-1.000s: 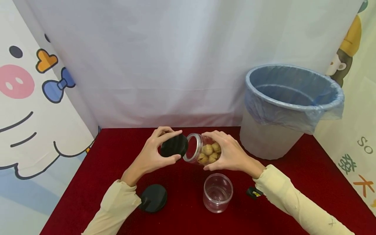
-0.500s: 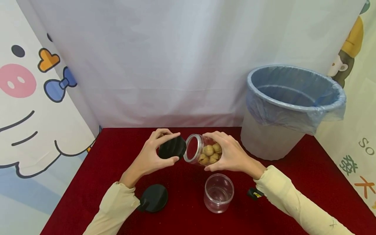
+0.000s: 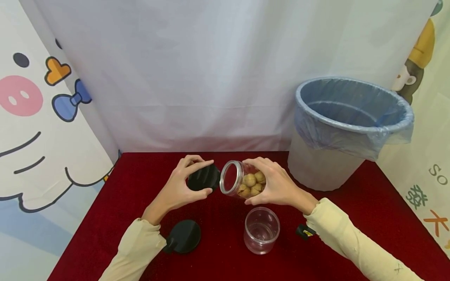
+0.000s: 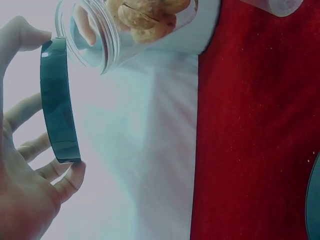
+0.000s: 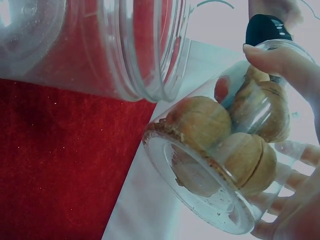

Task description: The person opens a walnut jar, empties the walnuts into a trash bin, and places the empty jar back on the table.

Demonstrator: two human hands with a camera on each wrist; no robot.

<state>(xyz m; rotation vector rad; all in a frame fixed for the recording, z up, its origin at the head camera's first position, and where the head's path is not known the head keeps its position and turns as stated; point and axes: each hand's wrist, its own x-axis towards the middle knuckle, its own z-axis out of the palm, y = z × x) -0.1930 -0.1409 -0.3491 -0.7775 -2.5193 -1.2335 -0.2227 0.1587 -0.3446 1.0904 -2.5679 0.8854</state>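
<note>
A: State the condition of the left hand (image 3: pixel 177 185).
B: Spread wide. Its thumb and fingers gripped a black lid (image 3: pixel 203 178) by the edge.
A: And the right hand (image 3: pixel 277 182)?
B: Curled around a clear jar (image 3: pixel 247 168), which was tilted onto its side, mouth toward the left hand. Nuts (image 3: pixel 250 180) lay inside.
A: Specify the lid's location.
B: Between the hands, raised, just beside the jar's open mouth.
A: List the items around the hands.
B: A second jar (image 3: pixel 261 240) stood upright on red cloth (image 3: pixel 218 261), nearer the person than the right hand. A black disc (image 3: pixel 188 236) lay flat, nearer than the left hand. A lined bin (image 3: pixel 321 169) stood beyond the right hand, to its right.
</note>
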